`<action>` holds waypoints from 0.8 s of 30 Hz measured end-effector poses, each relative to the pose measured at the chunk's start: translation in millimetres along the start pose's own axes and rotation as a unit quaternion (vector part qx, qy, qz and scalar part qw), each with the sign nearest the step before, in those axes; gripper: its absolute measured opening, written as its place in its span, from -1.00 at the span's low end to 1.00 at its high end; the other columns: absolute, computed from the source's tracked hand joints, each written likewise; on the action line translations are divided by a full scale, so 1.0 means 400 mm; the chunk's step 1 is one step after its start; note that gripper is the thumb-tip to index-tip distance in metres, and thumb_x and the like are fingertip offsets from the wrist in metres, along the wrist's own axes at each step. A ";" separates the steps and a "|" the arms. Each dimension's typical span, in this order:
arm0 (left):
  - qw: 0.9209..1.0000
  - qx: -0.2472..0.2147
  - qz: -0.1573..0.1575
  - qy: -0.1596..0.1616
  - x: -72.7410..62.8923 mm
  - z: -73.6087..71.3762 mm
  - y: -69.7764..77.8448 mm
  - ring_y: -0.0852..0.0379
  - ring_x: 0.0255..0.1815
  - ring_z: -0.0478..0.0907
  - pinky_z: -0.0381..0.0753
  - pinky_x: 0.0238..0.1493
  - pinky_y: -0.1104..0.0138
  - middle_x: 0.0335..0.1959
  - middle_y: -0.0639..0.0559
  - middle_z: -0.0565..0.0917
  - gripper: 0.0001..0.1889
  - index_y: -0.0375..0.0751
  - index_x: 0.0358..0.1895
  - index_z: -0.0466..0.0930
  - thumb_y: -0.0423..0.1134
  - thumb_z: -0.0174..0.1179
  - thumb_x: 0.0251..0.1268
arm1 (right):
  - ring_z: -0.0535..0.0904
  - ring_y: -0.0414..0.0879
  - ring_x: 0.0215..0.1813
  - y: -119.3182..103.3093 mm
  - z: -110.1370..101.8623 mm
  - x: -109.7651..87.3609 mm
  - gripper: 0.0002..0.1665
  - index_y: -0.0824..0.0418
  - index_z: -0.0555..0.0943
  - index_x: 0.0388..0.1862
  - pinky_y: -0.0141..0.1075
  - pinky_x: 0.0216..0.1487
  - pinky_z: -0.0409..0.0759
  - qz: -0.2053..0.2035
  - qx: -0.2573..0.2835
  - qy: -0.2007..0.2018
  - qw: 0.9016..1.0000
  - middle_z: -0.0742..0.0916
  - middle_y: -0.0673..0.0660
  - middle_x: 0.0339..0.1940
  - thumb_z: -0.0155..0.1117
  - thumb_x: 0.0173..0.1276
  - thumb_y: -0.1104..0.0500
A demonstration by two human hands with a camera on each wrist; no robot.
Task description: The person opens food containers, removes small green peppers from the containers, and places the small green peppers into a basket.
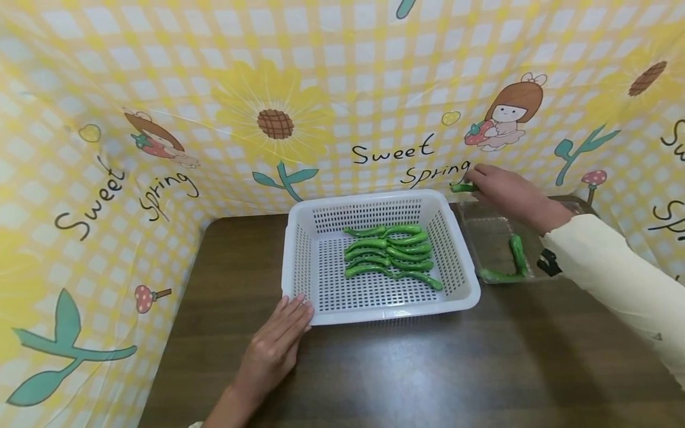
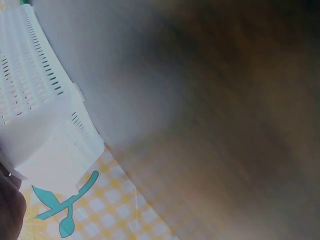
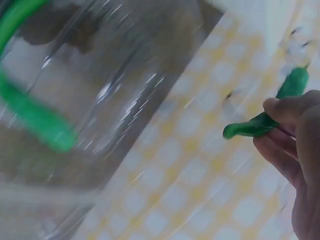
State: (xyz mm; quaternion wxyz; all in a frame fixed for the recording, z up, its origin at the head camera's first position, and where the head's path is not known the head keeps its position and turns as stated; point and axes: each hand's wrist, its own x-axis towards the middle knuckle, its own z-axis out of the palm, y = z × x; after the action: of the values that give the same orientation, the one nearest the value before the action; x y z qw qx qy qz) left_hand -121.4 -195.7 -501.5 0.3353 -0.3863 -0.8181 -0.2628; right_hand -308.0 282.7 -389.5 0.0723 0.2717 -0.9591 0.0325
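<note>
In the head view, a white perforated plastic basket (image 1: pixel 385 313) stands on the table with several green chili peppers (image 1: pixel 369 244) laid in two columns inside. My left hand (image 1: pixel 275 339) rests its fingers over the basket's front left corner; the thumb is hidden. Beyond the basket's right side, my right hand (image 1: pixel 503 191) pinches a green chili pepper (image 3: pixel 294 84) between thumb and fingers, held in the air. Below that hand lies a clear plastic tray (image 1: pixel 484 229) with two green peppers (image 1: pixel 517 254) in it.
A dark wooden table (image 1: pixel 241 249) carries the basket and tray. Behind and beside it hangs a yellow checked cloth (image 1: pixel 342 107) with printed flowers and lettering. A small black object (image 1: pixel 548 263) shows at the right wrist, over the tray's right edge.
</note>
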 end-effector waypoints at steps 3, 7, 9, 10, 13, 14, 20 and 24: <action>1.000 0.002 -0.002 -0.002 -0.001 -0.004 0.000 -0.27 0.16 0.71 0.51 0.50 0.04 0.09 -0.32 0.74 -0.69 -0.42 0.09 0.71 -0.27 0.06 0.61 | 0.66 0.06 -0.10 -0.063 0.000 0.040 -0.69 0.25 0.59 0.07 -0.03 -0.18 0.75 -0.016 0.013 0.000 1.000 0.68 0.20 -0.05 0.41 0.39 0.28; 1.000 0.001 -0.009 -0.011 -0.001 -0.008 0.000 -0.24 0.17 0.71 0.49 0.52 0.07 0.11 -0.29 0.74 -0.68 -0.41 0.11 0.70 -0.25 0.07 0.60 | 0.65 -0.01 -0.17 -0.151 0.025 0.079 -0.71 0.24 0.65 0.03 -0.14 -0.23 0.76 -0.072 0.006 0.007 0.997 0.68 0.16 -0.12 0.45 0.36 0.26; 1.000 0.001 -0.009 -0.013 0.000 -0.008 0.001 -0.24 0.17 0.71 0.49 0.52 0.07 0.11 -0.28 0.74 -0.68 -0.41 0.11 0.70 -0.24 0.08 0.60 | 0.66 -0.04 -0.19 -0.190 0.038 0.093 -0.72 0.23 0.67 0.04 -0.19 -0.26 0.77 -0.099 -0.001 0.009 0.995 0.68 0.15 -0.12 0.44 0.37 0.26; 1.000 0.001 -0.009 -0.013 0.001 -0.008 0.001 -0.23 0.17 0.71 0.49 0.52 0.07 0.11 -0.27 0.74 -0.68 -0.41 0.11 0.70 -0.24 0.08 0.60 | 0.65 -0.05 -0.21 -0.209 0.043 0.099 -0.73 0.23 0.68 0.03 -0.20 -0.27 0.77 -0.110 -0.001 0.011 0.994 0.68 0.14 -0.13 0.44 0.36 0.28; 1.000 0.000 -0.009 -0.007 0.004 -0.004 0.002 -0.24 0.16 0.71 0.50 0.50 0.06 0.09 -0.28 0.75 -0.68 -0.40 0.11 0.70 -0.24 0.10 0.59 | 0.68 -0.06 -0.18 -0.257 0.056 0.116 -0.73 0.20 0.70 0.03 -0.22 -0.26 0.78 -0.134 -0.006 -0.001 0.991 0.69 0.13 -0.11 0.42 0.37 0.30; 1.000 -0.001 -0.012 -0.005 0.005 -0.003 0.003 -0.24 0.16 0.71 0.51 0.50 0.06 0.09 -0.28 0.75 -0.69 -0.40 0.11 0.71 -0.24 0.10 0.59 | 0.68 -0.06 -0.17 -0.272 0.060 0.121 -0.74 0.20 0.70 0.03 -0.23 -0.26 0.78 -0.140 -0.008 -0.007 0.990 0.69 0.12 -0.11 0.41 0.37 0.31; 0.998 -0.011 -0.059 -0.013 0.008 -0.001 0.015 -0.20 0.17 0.71 0.48 0.52 0.09 0.09 -0.26 0.75 -0.68 -0.34 0.14 0.69 -0.19 0.10 0.59 | 0.70 -0.09 -0.17 -0.345 0.095 0.148 -0.77 0.19 0.73 -0.03 -0.28 -0.25 0.77 -0.164 -0.033 -0.062 0.984 0.73 0.09 -0.16 0.25 0.44 0.38; 0.997 -0.010 -0.079 -0.016 0.013 0.000 0.021 -0.17 0.17 0.72 0.46 0.53 0.12 0.07 -0.26 0.76 -0.67 -0.33 0.13 0.70 -0.18 0.10 0.60 | 0.71 -0.10 -0.16 -0.378 0.120 0.159 -0.80 0.17 0.72 -0.06 -0.27 -0.15 0.79 -0.173 -0.028 -0.123 0.977 0.75 0.06 -0.14 0.25 0.45 0.36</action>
State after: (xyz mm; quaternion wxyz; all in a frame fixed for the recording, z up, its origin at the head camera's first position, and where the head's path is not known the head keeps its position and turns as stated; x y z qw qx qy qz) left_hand -117.3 -188.5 -496.2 0.2961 -0.3284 -0.8486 -0.2905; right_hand -288.0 116.2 -423.4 -0.0342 0.4333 -0.8997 -0.0411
